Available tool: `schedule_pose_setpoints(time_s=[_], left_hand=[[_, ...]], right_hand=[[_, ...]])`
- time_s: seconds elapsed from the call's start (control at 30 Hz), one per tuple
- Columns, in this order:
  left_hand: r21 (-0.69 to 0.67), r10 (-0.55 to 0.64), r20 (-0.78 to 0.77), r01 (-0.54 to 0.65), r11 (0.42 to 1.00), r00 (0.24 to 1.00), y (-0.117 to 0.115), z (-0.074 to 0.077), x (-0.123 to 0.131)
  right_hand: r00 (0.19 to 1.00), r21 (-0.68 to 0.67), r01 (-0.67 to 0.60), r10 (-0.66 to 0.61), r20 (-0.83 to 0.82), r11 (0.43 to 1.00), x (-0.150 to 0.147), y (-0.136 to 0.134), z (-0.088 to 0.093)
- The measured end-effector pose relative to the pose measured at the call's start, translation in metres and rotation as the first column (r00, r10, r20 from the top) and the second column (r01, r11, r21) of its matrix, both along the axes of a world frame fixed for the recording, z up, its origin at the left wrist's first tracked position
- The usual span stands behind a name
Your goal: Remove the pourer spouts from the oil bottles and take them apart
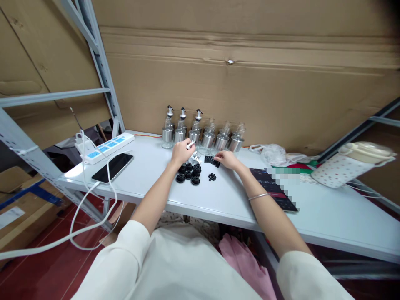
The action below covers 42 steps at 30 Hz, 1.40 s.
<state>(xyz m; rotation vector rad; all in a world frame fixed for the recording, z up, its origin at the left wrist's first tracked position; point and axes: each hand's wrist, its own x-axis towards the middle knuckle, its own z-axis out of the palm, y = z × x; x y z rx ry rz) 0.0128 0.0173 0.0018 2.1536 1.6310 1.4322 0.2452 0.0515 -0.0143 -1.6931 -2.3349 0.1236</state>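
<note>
— What is seen nearest on the table [228, 200]?
— Black stoppers [188, 171] are grouped just below the left hand, and a small cluster of black bits [212, 177] is set to their right.
— How are the hands placed?
— A small white piece [191, 145] is gripped between the thumb and fingers of the left hand [182, 153], above some shiny pieces [196, 158]. Its long axis is held nearly sideways, with the right end tipped slightly up and away; which end is the front cannot be told. Rows of black parts [207, 159] are reached at their right end by the right hand [228, 159], its fingers bent; whether anything is pinched cannot be told.
— And farther back?
— Glass bottles [221, 141] in metal sleeves are lined up upright; three at the left are topped with spouts [183, 112]. Behind them, cardboard [250, 100] is seen.
</note>
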Motion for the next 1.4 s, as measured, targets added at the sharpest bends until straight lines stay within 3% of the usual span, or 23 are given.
schedule_pose_setpoints(time_s=[0.23, 0.53, 1.4], left_hand=[[-0.006, -0.002, -0.011, 0.002, 1.000, 1.000, -0.001, 0.001, 0.001], [-0.029, 0.011, -0.024, -0.012, 1.000, 1.000, -0.002, 0.001, 0.001], [-0.026, -0.006, -0.026, 0.005, 1.000, 1.000, -0.003, 0.000, 0.001]], right_hand=[[1.000, 0.081, -0.021, 0.021, -0.004, 0.997, -0.012, 0.000, -0.008], [0.999, 0.084, -0.020, 0.022, -0.031, 0.996, -0.016, 0.001, -0.012], [0.990, 0.115, -0.137, 0.139, -0.009, 0.984, -0.029, 0.001, -0.006]])
